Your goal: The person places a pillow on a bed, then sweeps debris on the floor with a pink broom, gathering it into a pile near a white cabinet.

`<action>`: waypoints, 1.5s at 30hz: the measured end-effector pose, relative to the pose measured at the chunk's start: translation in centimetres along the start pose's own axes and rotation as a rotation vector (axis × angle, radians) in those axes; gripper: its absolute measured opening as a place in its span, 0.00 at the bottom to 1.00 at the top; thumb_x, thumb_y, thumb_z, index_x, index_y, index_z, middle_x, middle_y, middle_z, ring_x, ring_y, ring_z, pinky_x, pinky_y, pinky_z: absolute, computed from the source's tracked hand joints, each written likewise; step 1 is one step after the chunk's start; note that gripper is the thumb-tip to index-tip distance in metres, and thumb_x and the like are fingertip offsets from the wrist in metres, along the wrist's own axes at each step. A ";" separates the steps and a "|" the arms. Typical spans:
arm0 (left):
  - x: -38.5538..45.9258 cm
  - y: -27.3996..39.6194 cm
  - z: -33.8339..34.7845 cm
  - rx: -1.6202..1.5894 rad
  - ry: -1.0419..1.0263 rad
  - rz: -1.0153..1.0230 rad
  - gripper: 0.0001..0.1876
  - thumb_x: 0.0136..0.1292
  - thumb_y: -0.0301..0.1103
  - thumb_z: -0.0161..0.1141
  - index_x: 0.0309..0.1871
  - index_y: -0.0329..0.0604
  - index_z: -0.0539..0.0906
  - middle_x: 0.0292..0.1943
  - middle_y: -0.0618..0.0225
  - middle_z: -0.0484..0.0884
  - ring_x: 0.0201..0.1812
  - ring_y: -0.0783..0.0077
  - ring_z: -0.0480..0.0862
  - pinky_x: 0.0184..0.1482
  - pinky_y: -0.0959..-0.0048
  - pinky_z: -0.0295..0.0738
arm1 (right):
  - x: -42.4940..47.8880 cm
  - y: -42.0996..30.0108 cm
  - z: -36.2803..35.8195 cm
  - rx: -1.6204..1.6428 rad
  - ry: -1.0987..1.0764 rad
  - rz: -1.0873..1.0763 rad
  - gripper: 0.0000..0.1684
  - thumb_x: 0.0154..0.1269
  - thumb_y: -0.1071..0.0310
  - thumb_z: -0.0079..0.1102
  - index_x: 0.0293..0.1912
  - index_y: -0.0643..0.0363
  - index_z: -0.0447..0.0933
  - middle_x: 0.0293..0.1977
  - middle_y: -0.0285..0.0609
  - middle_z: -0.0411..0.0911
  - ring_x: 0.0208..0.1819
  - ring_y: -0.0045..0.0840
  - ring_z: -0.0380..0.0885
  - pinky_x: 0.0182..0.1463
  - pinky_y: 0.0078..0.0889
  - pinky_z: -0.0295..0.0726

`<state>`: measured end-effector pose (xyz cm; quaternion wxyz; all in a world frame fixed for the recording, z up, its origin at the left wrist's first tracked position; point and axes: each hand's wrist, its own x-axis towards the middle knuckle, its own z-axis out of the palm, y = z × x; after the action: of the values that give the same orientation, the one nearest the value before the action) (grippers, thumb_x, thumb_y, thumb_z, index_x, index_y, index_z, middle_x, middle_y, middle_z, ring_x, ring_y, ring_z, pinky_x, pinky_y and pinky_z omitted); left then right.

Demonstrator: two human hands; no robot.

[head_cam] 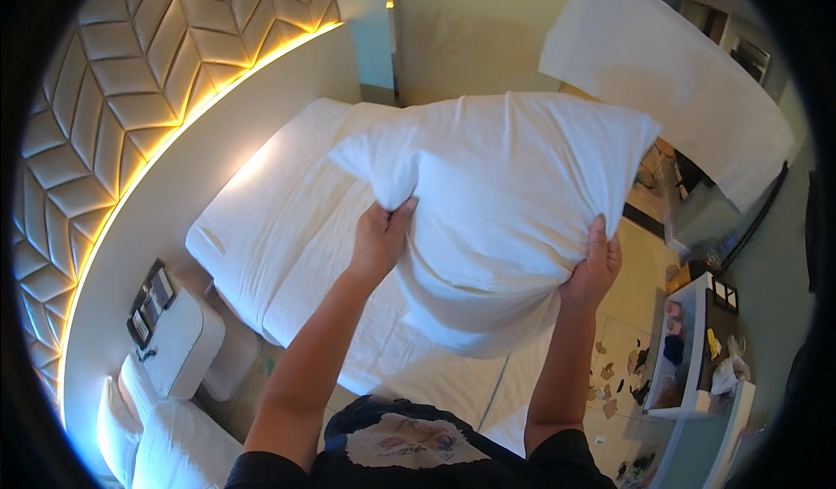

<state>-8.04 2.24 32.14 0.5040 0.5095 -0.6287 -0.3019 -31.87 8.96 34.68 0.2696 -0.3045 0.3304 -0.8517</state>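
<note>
A plump pillow in a white pillowcase [496, 182] is held up over the bed in front of me. My left hand [382, 237] pinches the fabric at its near left side, thumb on top. On the right, my right hand [593, 263] grips the near right edge of the case, its thumb upward. Beneath lies a mattress with a white sheet [300, 228], creased along its length. The pillow hides the middle and far right of the bed.
A rounded white nightstand [186, 339] with a telephone [140, 329] stands left, near more white pillows [176, 450]. Along the left runs a padded, lit headboard wall [130, 84]. Right are a white shelf unit [686, 352] and scattered debris [607, 371] on the tiled floor.
</note>
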 end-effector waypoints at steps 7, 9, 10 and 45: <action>1.9 -3.7 5.6 -0.336 -0.345 -0.428 0.32 0.62 0.58 0.42 0.54 0.36 0.69 0.52 0.54 0.70 0.50 0.60 0.70 0.50 0.63 0.65 | -6.7 2.3 -3.1 -0.972 -0.059 -0.455 0.10 0.56 0.71 0.58 0.25 0.62 0.67 0.14 0.47 0.65 0.15 0.38 0.64 0.19 0.35 0.60; -0.3 -5.4 6.9 -0.585 -0.390 -0.836 0.41 0.57 0.68 0.37 0.61 0.38 0.62 0.60 0.54 0.61 0.59 0.54 0.64 0.58 0.53 0.59 | -10.0 4.6 -4.7 -1.017 -0.160 -0.396 0.09 0.53 0.74 0.58 0.25 0.62 0.65 0.17 0.49 0.66 0.19 0.44 0.66 0.21 0.37 0.62; -1.4 -5.9 6.5 -0.642 -0.531 -0.876 0.44 0.56 0.70 0.36 0.62 0.39 0.60 0.62 0.55 0.57 0.61 0.52 0.61 0.57 0.49 0.58 | -11.9 6.1 -6.0 -1.113 -0.176 -0.383 0.09 0.52 0.75 0.57 0.26 0.62 0.65 0.18 0.48 0.66 0.21 0.43 0.67 0.22 0.39 0.63; -21.2 -22.6 -0.5 0.784 -1.357 -0.343 0.37 0.54 0.56 0.54 0.66 0.62 0.56 0.69 0.52 0.37 0.68 0.45 0.39 0.60 0.39 0.44 | -16.8 14.1 -26.4 -1.946 -0.260 0.327 0.31 0.59 0.45 0.48 0.60 0.42 0.61 0.65 0.38 0.49 0.68 0.40 0.40 0.62 0.64 0.37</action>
<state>-0.55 15.54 5.21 -0.2574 0.4443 -0.7712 -0.3764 -35.36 21.60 2.98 0.0505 -0.4346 0.8909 -0.1220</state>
